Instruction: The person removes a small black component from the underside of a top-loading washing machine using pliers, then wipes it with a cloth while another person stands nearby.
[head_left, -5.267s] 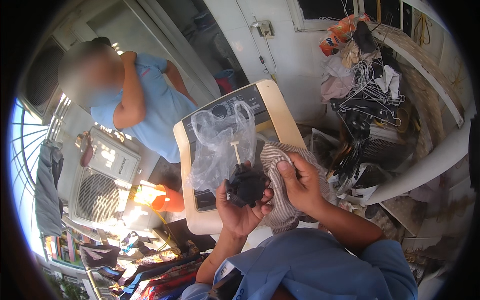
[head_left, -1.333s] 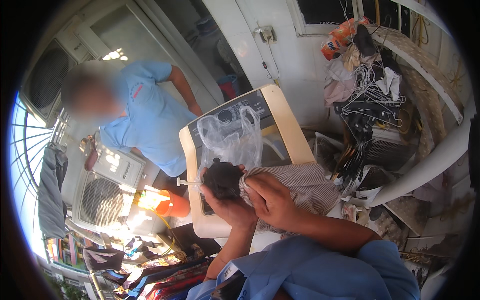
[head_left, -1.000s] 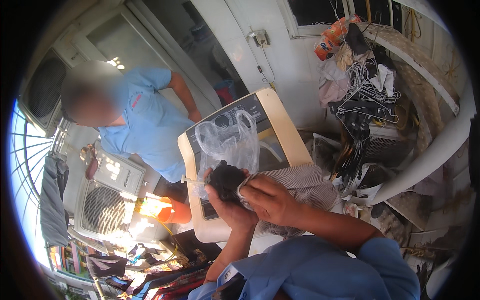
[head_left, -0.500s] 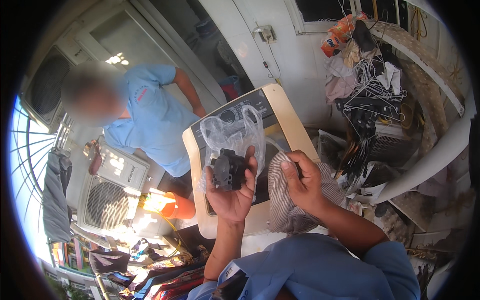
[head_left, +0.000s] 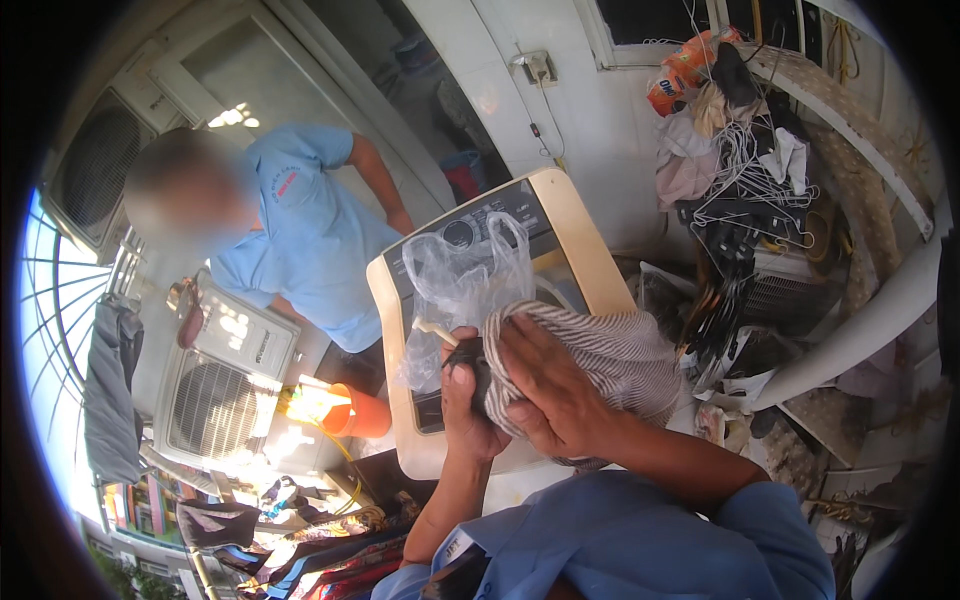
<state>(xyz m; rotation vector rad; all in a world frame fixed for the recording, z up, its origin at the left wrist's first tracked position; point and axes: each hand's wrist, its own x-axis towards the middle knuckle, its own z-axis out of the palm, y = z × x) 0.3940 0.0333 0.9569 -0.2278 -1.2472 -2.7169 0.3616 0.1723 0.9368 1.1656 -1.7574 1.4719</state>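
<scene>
My left hand (head_left: 470,425) is closed round a dark plastic mechanical part (head_left: 469,356), its thumb along the near side. A thin cream-coloured piece (head_left: 432,330) sticks out beyond the fingers. My right hand (head_left: 555,390) presses a brown-and-white striped cloth (head_left: 635,365) against the part's right side, fingers bent over the fabric. Much of the part is hidden by the cloth and both hands. Beneath them stands a beige top-loading washing machine (head_left: 575,230) with a dark control panel, and a clear plastic bag (head_left: 440,270) lies on its top.
At the left a co-worker in a blue shirt (head_left: 320,220) stands beside the machine. An orange bucket (head_left: 360,412) and an air-conditioner unit (head_left: 215,400) are there too. Wire hangers (head_left: 745,190) and clothes pile up at the right. Hanging clothes (head_left: 330,560) fill the lower left.
The dark part has turned in my left hand, whose fingers have closed round it. My right hand has brought the striped cloth leftward onto the part. The cream-coloured piece now shows.
</scene>
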